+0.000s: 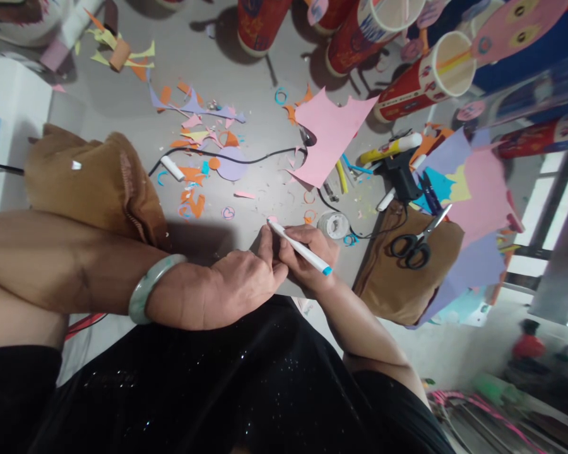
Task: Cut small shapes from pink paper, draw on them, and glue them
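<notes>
My right hand (312,255) is closed around a white marker (305,249) with a blue end. The marker's tip points down at a small pink paper piece (272,219) on the table. Beside that tip, my left hand (241,277) reaches in with its index finger stretched out and its other fingers curled, and the fingertip appears to press the piece's edge. A pale green bangle (154,287) circles my left wrist. Close by lie a small paper disc with a drawn heart (228,213), a pink strip (245,195) and a white tape roll (334,225).
Paper scraps and a large pink sheet (329,135) lie ahead. Black-handled scissors (414,246) rest on a brown pouch (397,284) at right, beside a black glue gun (400,173). Red paper cups (407,85) stand behind. Another brown pouch (85,183) is at left.
</notes>
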### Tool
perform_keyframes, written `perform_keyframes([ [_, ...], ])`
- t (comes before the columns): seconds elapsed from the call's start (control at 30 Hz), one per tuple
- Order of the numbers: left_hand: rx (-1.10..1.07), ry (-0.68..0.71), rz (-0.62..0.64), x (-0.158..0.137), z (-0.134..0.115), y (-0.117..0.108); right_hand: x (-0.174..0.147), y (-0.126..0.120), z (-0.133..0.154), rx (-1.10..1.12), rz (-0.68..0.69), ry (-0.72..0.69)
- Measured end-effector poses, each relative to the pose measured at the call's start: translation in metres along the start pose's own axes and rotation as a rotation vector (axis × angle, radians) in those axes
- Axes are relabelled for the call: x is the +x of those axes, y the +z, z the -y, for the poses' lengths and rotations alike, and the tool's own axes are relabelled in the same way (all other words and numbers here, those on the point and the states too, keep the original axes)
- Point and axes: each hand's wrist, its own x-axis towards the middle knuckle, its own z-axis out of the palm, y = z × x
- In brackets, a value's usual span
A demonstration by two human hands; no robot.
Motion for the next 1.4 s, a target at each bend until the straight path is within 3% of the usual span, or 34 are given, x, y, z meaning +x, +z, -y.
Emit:
perform_keyframes([
  [0.23,-0.035,-0.027,-0.13,0.001,-0.003,0.014,0.001,0.002,0.002,-0.045,-0.046,-0.002],
  [0.47,-0.041,-0.041,-0.057,0.001,-0.002,0.01,-0.001,0.002,0.001,-0.123,-0.055,0.012],
  [1.4,-0.038,-0.068,-0.104,0.001,-0.005,0.011,0.002,-0.002,0.003,-0.061,-0.04,-0.008],
])
